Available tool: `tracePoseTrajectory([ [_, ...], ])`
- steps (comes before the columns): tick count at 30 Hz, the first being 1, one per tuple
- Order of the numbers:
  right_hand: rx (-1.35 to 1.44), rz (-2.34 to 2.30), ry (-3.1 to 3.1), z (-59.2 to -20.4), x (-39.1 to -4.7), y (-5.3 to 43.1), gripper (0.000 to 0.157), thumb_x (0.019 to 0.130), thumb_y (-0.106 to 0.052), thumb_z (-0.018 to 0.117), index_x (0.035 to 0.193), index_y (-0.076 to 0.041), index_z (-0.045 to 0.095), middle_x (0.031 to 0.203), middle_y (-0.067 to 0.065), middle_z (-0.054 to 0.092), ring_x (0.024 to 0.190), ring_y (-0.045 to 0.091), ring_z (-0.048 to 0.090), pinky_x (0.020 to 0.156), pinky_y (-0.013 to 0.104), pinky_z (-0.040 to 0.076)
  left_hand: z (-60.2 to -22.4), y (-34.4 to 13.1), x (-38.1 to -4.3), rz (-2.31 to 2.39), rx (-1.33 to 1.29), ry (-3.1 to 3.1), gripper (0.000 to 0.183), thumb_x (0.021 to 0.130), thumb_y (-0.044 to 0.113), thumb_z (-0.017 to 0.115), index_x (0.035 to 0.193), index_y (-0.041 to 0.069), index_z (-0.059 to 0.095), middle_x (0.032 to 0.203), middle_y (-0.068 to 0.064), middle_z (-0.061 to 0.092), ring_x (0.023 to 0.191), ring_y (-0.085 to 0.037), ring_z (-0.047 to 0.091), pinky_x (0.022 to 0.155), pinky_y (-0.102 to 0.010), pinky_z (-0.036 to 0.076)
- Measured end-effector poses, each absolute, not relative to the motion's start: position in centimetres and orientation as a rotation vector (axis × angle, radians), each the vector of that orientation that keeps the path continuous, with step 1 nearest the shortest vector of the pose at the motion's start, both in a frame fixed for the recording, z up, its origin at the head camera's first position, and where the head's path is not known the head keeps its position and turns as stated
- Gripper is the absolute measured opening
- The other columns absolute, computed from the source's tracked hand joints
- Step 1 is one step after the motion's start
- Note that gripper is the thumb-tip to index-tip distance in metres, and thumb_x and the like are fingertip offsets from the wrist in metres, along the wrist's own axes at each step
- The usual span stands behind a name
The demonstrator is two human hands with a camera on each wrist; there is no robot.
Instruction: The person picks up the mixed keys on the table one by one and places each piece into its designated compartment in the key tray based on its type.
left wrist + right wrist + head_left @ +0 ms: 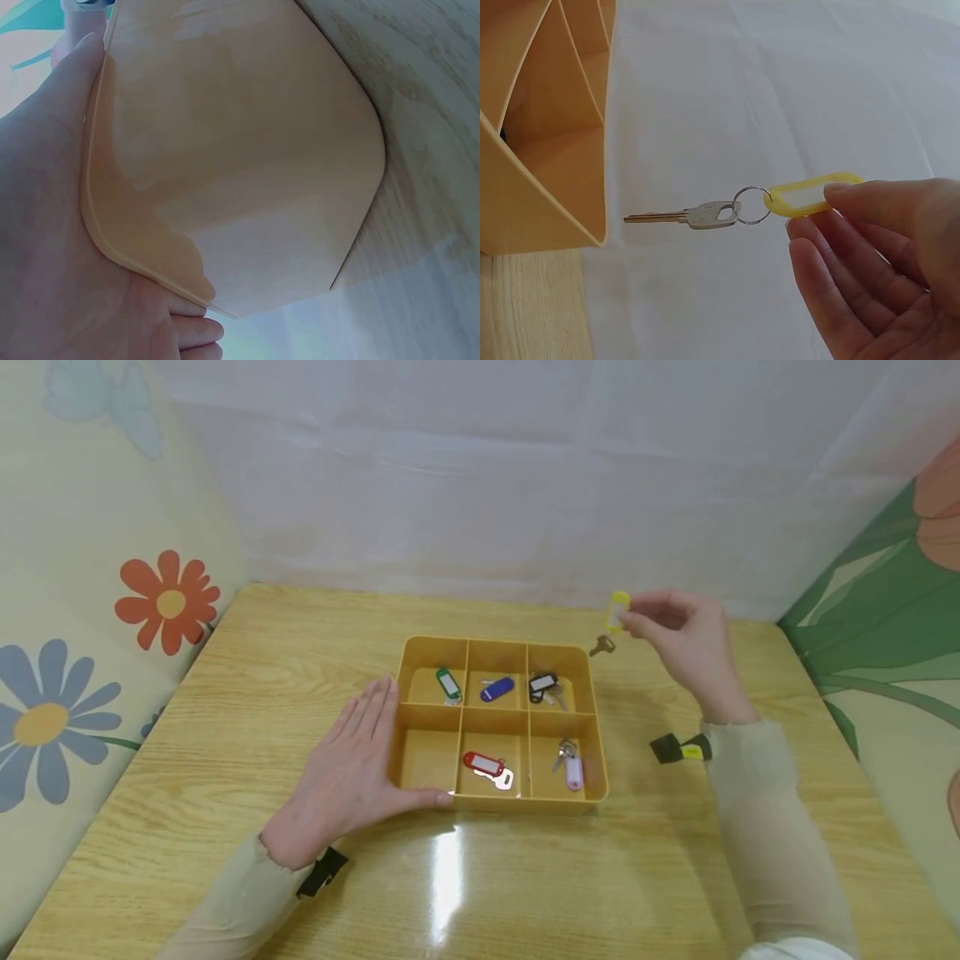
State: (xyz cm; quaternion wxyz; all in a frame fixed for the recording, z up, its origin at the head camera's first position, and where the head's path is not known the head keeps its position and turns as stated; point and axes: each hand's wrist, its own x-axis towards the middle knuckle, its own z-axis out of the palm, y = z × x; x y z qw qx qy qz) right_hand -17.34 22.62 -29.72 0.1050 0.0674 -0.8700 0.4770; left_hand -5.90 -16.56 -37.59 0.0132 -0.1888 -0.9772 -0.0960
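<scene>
A yellow key tag (618,612) is pinched between the thumb and fingers of my right hand (686,643), beyond the box's back right corner. From its ring hangs a metal key (714,215). My left hand (348,760) lies with straight fingers along the left side of the yellow six-compartment box (495,803), its thumb on the front rim. The back row holds a green tag (447,682), a blue tag (497,689) and black tags (543,683) with keys. In front, a red tag (483,764) with a key lies in the middle compartment, a pale lilac tag (573,772) with keys in the right one.
The box stands on a wood-grain table (525,893). A white cloth backdrop (465,502) rises behind it, with flower-printed panels (60,610) on both sides. Black straps (322,872) are worn at both wrists.
</scene>
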Motion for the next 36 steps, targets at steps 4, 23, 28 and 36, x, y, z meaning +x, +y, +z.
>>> tracePoseTrajectory([
  [4, 0.209, 1.420, -2.551, -29.5, -17.1, 22.5, 0.031, 0.094, -0.026, 0.078, 0.116, -0.004, 0.074, 0.106, 0.007, 0.074, 0.090, 0.016, 0.069, 0.081, 0.026, 0.059, -37.6, -16.5, -6.1, -0.294, -0.591, -3.052, 0.144, 0.070, 0.099, 0.042, 0.160, -0.004, -0.001, 0.166, -0.019, -0.006, 0.154, -0.034, 0.001, 0.124, -0.047, 0.008],
  [23, 0.327, 1.491, -2.495, -28.8, -15.7, 21.2, 0.026, 0.092, -0.019, 0.079, 0.114, -0.006, 0.075, 0.106, 0.007, 0.075, 0.091, 0.017, 0.071, 0.080, 0.024, 0.059, -37.6, -16.5, -6.3, -0.306, -0.580, -3.084, 0.145, 0.068, 0.101, 0.041, 0.160, -0.002, -0.003, 0.166, -0.017, -0.009, 0.154, -0.033, -0.002, 0.124, -0.047, 0.007],
  [28, 0.364, 1.510, -2.479, -28.8, -15.3, 20.9, 0.025, 0.092, -0.015, 0.079, 0.113, -0.005, 0.075, 0.106, 0.007, 0.075, 0.091, 0.018, 0.071, 0.081, 0.025, 0.059, -37.6, -16.4, -6.2, -0.309, -0.582, -3.076, 0.145, 0.068, 0.100, 0.041, 0.160, -0.003, -0.003, 0.166, -0.017, -0.009, 0.154, -0.034, 0.001, 0.124, -0.046, 0.007],
  [36, 0.449, 1.530, -2.445, -29.0, -14.8, 20.3, 0.022, 0.091, -0.011, 0.079, 0.111, -0.003, 0.075, 0.105, 0.007, 0.075, 0.090, 0.019, 0.071, 0.081, 0.026, 0.059, -37.7, -16.4, -6.2, -0.311, -0.573, -3.083, 0.144, 0.069, 0.100, 0.041, 0.160, -0.002, -0.004, 0.166, -0.017, -0.009, 0.154, -0.033, -0.001, 0.124, -0.047, 0.007],
])
